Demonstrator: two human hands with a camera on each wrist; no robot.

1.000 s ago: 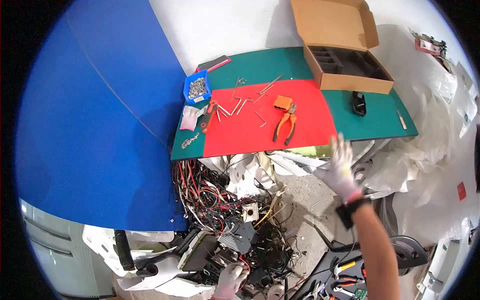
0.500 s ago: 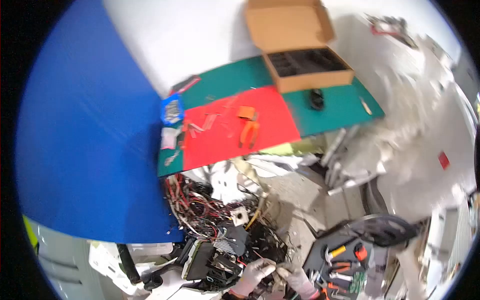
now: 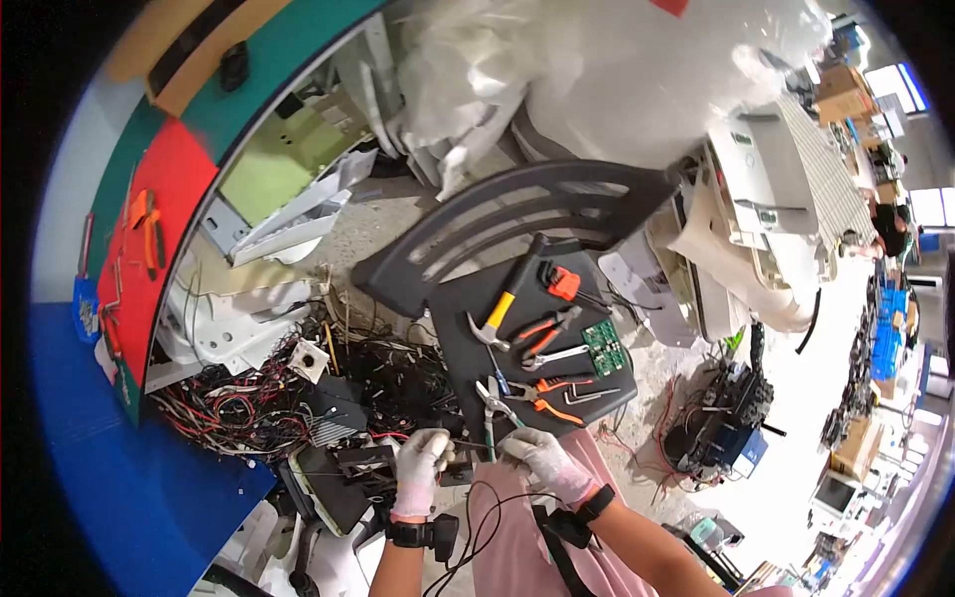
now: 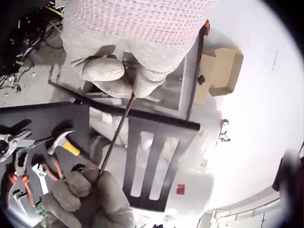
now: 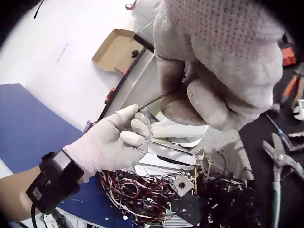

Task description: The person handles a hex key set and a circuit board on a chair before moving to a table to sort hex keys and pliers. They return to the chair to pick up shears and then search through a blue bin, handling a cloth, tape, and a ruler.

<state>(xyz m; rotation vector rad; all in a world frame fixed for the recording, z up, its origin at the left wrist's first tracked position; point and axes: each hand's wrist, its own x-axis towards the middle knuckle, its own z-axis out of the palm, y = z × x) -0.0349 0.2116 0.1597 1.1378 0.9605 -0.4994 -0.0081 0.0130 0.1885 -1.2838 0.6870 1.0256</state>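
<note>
A thin dark rod [image 4: 116, 137] runs between my two gloved hands. My left hand [image 3: 422, 460] pinches one end between thumb and fingers; my right hand [image 3: 547, 464] grips the other end with curled fingers. In the left wrist view the rod stretches straight from the left fingertips to the right hand [image 4: 85, 202]. The right wrist view has the left hand [image 5: 111, 142] below and left of the right hand [image 5: 218, 66], with only a short piece of the rod showing between them. Both hands are above my lap, before the black chair seat [image 3: 453, 348].
On the seat lie a hammer [image 3: 499, 308], pliers [image 3: 547, 398], an adjustable wrench [image 3: 557, 356], a green circuit board [image 3: 604, 348] and green-handled cutters [image 3: 490, 408]. Tangled cables [image 3: 239, 413] heap at left, below the red and green table [image 3: 174, 159]. The chair's backrest [image 3: 517, 214] rises behind the seat.
The head view has swung right, from the table to the chair with tools. My right hand has come down from the table's edge to meet the left, and both now hold the rod.
</note>
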